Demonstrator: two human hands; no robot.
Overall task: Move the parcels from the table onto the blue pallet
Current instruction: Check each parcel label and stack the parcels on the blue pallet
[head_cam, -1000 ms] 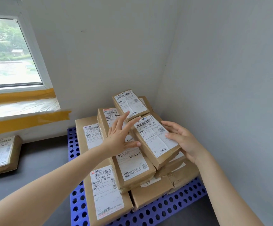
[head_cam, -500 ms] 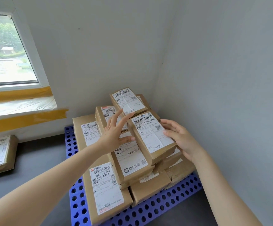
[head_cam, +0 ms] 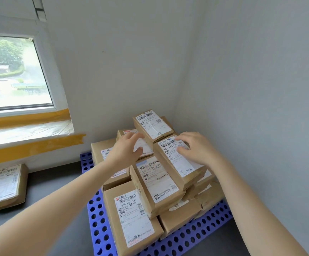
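Evidently the step in hand is settling a parcel into the stack, not fetching one; the newly placed parcel (head_cam: 179,159) lies tilted on top of the pile at the far right corner of the blue pallet (head_cam: 190,235), its label up, leaning over the parcels below. The right hand (head_cam: 196,146) rests on its upper face, fingers loosely spread and pressing down, not curled round it; the left hand (head_cam: 129,148) hovers at the neighbouring parcel (head_cam: 131,145) to the left, its grip spread too, pinching nothing, though whether it touches the cardboard I cannot tell. Other parcels fill the pallet in layers, and a long parcel (head_cam: 133,218) lies at its near edge. One stray parcel (head_cam: 6,185) sits on the floor well apart to the left. Next, I judge, both hands should lift away gently so the tilted box does not slide, then return to the table for another parcel; that table is out of view.
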